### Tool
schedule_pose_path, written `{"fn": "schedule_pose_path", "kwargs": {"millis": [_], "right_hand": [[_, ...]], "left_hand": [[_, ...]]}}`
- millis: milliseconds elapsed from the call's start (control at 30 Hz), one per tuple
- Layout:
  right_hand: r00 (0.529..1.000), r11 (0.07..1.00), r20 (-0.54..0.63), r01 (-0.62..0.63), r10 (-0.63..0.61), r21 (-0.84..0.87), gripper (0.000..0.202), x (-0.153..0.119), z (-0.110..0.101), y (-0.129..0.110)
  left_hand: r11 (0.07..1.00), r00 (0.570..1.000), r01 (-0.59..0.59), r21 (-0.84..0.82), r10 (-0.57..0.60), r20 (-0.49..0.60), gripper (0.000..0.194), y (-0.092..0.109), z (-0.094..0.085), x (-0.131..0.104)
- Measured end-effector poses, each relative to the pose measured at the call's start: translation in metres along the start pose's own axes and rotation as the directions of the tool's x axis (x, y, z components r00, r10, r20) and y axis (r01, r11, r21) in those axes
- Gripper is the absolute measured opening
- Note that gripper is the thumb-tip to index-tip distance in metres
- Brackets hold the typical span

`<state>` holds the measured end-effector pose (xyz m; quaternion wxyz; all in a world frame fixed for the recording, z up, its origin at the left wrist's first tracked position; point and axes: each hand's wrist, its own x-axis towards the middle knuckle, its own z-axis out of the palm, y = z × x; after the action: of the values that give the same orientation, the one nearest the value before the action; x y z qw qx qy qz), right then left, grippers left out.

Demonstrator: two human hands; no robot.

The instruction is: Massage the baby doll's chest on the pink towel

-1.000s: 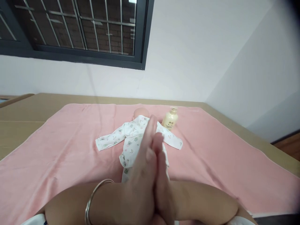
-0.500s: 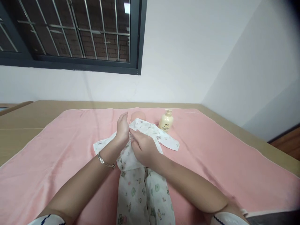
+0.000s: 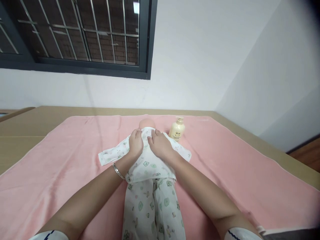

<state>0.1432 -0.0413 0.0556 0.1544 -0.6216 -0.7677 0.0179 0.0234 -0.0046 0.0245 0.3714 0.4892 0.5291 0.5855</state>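
Observation:
A baby doll [image 3: 147, 123] lies on its back, its bald head toward the wall. It is dressed in a white printed top [image 3: 150, 163] and matching trousers [image 3: 140, 206]. On the left of the doll's chest rests my left hand [image 3: 136, 142], a silver bracelet at the wrist, fingers stretched out. Opposite it, my right hand [image 3: 160, 144] lies flat on the right side of the chest, fingers extended. Neither hand grasps anything. Close to the doll's right-hand shoulder stands a pale yellow pump bottle [image 3: 177, 129].
A pink blanket [image 3: 225, 166] covers most of the wooden surface [image 3: 22, 140] beneath the doll. Behind rises a white wall [image 3: 190, 66] with a dark-framed barred window [image 3: 147, 43] at upper left. Something dark shows at the lower right corner.
My hands were pressed together above the doll's chest. They have now parted and come down, one on each side of the chest, over the top.

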Motion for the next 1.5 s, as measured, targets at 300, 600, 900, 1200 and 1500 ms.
{"fn": "schedule_pose_path", "kwargs": {"millis": [300, 600, 900, 1200, 1500], "right_hand": [[0.990, 0.983, 0.067, 0.117, -0.128, 0.144, 0.049, 0.010, 0.005, 0.008], [0.985, 0.985, 0.062, 0.156, -0.160, 0.069, 0.050, -0.005, 0.003, -0.008], [0.993, 0.987, 0.068, -0.109, 0.101, 0.119, 0.058, 0.020, 0.009, 0.021], [0.997, 1.000, 0.080, -0.011, 0.013, -0.027, 0.049, -0.010, -0.009, -0.014], [0.995, 0.998, 0.084, -0.055, 0.054, 0.006, 0.046, 0.012, -0.001, 0.008]], "left_hand": [[0.996, 0.996, -0.090, 0.013, 0.090, -0.016, 0.028, -0.005, -0.001, -0.001], [0.989, 0.990, -0.138, 0.059, 0.138, 0.006, 0.030, -0.020, 0.000, 0.006], [0.730, 0.900, -0.436, 0.526, 0.369, 0.234, 0.042, -0.027, -0.010, -0.018], [0.591, 0.884, -0.463, 0.661, 0.253, 0.394, 0.043, -0.013, -0.018, 0.003], [0.472, 0.833, -0.554, 0.686, 0.316, 0.454, 0.047, -0.003, -0.013, -0.031]]}}
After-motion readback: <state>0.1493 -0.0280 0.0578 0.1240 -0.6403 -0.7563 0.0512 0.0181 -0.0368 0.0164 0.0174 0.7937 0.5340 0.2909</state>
